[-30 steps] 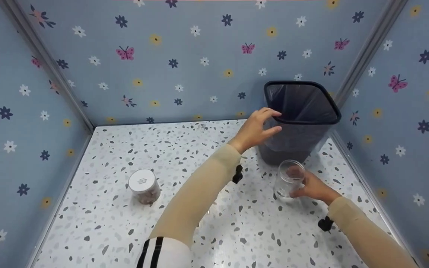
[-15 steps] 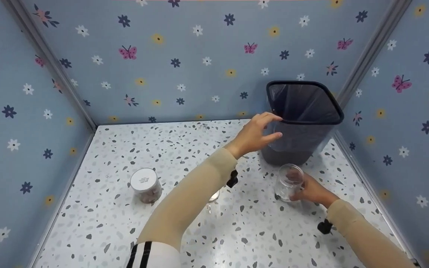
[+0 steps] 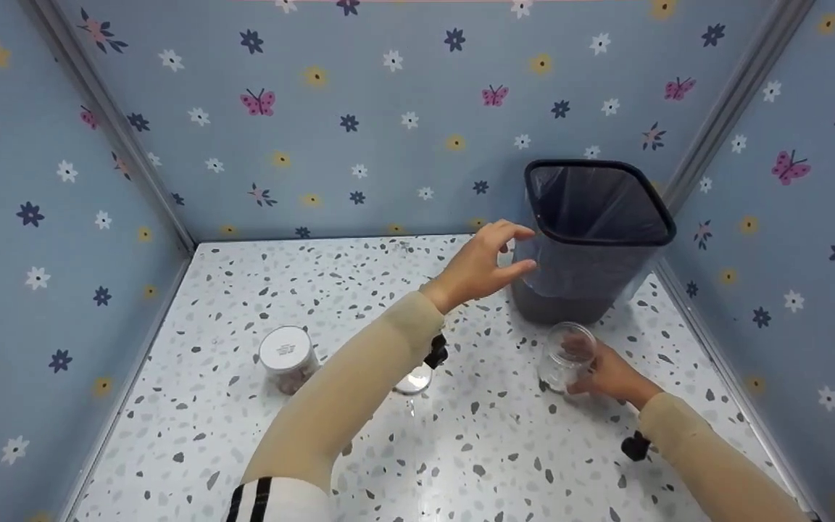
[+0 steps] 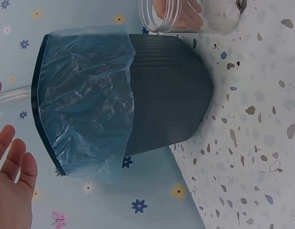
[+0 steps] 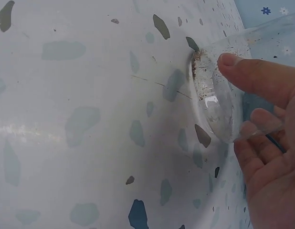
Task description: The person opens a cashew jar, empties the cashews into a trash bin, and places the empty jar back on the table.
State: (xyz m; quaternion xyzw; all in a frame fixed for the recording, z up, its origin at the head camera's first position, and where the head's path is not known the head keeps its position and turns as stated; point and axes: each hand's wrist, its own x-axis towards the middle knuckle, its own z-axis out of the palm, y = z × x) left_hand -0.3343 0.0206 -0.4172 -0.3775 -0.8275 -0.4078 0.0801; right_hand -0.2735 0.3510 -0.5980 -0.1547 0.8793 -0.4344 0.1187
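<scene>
My right hand [image 3: 609, 373] grips a clear open-topped jar [image 3: 554, 371] from its right side, with the jar upright at the speckled surface. Brown specks show near the jar's base [image 5: 205, 90] in the right wrist view. Just left of a dark trash bin [image 3: 562, 279], my left hand [image 3: 479, 264] hovers with fingers loosely bent and nothing in them. A translucent bag [image 4: 88, 100] lines the bin and folds down over its rim; the left wrist view has the left hand [image 4: 14, 186] apart from that rim. Inside the bin I see only liner.
Left of my left forearm stands a second jar [image 3: 288, 355] with a white lid and brownish contents. A round, shiny lid-like disc [image 3: 414, 380] lies partly behind that forearm. Flowered panels [image 3: 388, 109] enclose the back and both sides.
My left hand has drawn left and slightly down, away from the bin rim. The disc has come into sight beside the forearm. My right hand keeps its grip on the jar, slightly lower.
</scene>
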